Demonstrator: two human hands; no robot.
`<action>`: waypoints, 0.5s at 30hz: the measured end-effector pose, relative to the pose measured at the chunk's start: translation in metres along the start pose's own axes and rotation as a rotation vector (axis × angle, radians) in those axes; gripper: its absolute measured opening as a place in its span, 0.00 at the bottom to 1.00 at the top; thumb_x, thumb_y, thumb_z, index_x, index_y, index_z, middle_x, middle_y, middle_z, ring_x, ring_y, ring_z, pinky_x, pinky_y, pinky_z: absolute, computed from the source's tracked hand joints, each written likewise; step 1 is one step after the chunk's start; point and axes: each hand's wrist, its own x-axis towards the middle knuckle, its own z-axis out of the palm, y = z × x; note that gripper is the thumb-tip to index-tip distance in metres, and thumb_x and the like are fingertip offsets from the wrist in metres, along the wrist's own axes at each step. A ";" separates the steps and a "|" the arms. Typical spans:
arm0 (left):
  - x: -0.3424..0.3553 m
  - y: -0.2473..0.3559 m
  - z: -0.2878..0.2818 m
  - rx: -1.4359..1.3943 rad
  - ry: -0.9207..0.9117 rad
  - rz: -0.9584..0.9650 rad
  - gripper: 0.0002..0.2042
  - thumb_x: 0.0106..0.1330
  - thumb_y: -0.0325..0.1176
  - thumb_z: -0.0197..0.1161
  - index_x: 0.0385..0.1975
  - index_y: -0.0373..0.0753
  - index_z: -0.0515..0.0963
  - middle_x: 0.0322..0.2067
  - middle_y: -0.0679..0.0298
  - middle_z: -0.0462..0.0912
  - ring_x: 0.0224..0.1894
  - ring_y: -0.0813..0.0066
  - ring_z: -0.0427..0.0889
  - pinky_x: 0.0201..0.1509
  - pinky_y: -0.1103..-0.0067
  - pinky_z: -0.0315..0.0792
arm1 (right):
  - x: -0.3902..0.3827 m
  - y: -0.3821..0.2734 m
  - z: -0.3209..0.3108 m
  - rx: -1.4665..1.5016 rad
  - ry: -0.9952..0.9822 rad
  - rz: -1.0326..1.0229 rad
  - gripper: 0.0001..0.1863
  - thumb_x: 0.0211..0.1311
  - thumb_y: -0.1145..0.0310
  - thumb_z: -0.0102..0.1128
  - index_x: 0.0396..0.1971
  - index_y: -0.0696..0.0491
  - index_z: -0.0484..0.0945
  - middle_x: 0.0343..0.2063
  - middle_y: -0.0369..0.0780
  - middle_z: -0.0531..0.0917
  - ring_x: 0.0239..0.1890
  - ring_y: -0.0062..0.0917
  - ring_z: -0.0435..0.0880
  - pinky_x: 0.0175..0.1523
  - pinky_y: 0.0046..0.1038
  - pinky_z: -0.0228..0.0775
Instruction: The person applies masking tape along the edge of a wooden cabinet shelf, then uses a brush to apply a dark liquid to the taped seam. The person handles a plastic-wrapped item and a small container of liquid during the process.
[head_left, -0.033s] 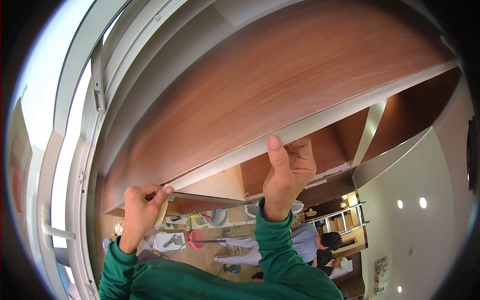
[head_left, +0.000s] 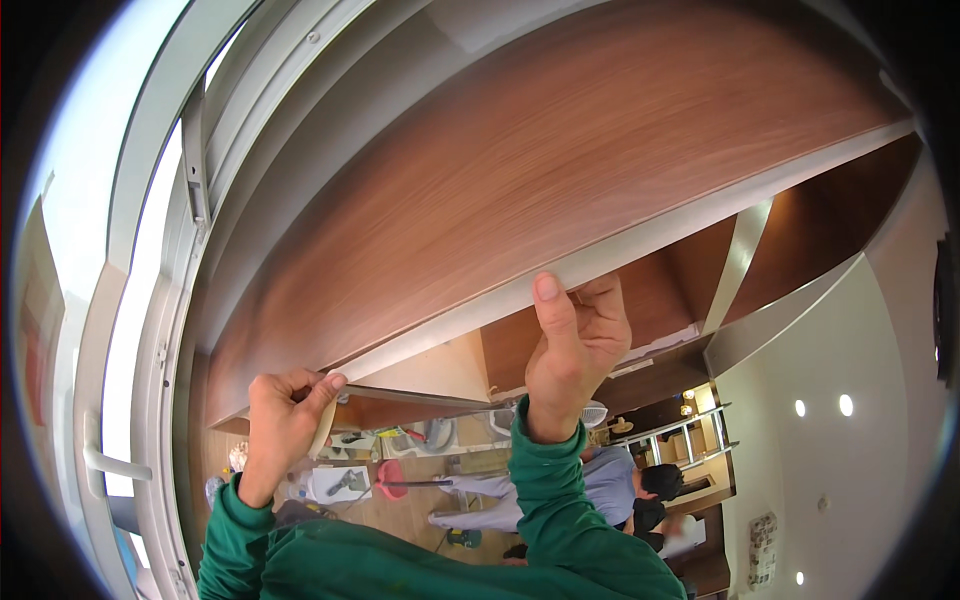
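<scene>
A pale strip of tape [head_left: 670, 237] runs along the front edge of a reddish-brown wood panel [head_left: 520, 180]. At its near left end my left hand [head_left: 278, 420] is closed, pinching the strip between thumb and fingers. A loose cream tail [head_left: 325, 430] of it hangs down beside that palm. Farther right, my right hand [head_left: 573, 350] presses its thumb on the strip from the front. Its other fingers curl under the panel's edge, partly hidden. Both forearms wear green sleeves.
Open cabinet compartments [head_left: 690, 260] lie under the panel. A window frame with a handle [head_left: 115, 462] stands at the left. Below are a pink bucket [head_left: 392, 478], tools on the floor, a ladder [head_left: 685, 440] and a person in a grey-blue shirt [head_left: 608, 485].
</scene>
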 end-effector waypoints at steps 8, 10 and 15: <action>-0.002 0.001 0.000 -0.038 -0.001 -0.045 0.13 0.65 0.33 0.67 0.24 0.26 0.82 0.13 0.63 0.78 0.11 0.80 0.74 0.12 0.81 0.64 | -0.001 0.000 0.001 0.054 -0.029 -0.013 0.09 0.58 0.79 0.68 0.36 0.59 0.76 0.31 0.36 0.84 0.35 0.12 0.78 0.43 0.16 0.69; 0.000 0.000 0.001 -0.041 -0.007 -0.052 0.13 0.65 0.32 0.67 0.24 0.26 0.82 0.13 0.63 0.77 0.11 0.80 0.74 0.12 0.80 0.64 | 0.000 0.002 -0.002 0.052 -0.034 -0.015 0.10 0.57 0.79 0.68 0.36 0.59 0.75 0.32 0.36 0.83 0.35 0.12 0.78 0.44 0.16 0.69; 0.001 -0.002 0.001 -0.002 0.020 -0.036 0.12 0.64 0.31 0.67 0.24 0.26 0.82 0.12 0.65 0.76 0.11 0.82 0.72 0.13 0.80 0.62 | 0.020 0.007 0.002 0.046 0.048 -0.166 0.09 0.55 0.78 0.67 0.34 0.60 0.77 0.32 0.35 0.82 0.35 0.13 0.76 0.43 0.17 0.69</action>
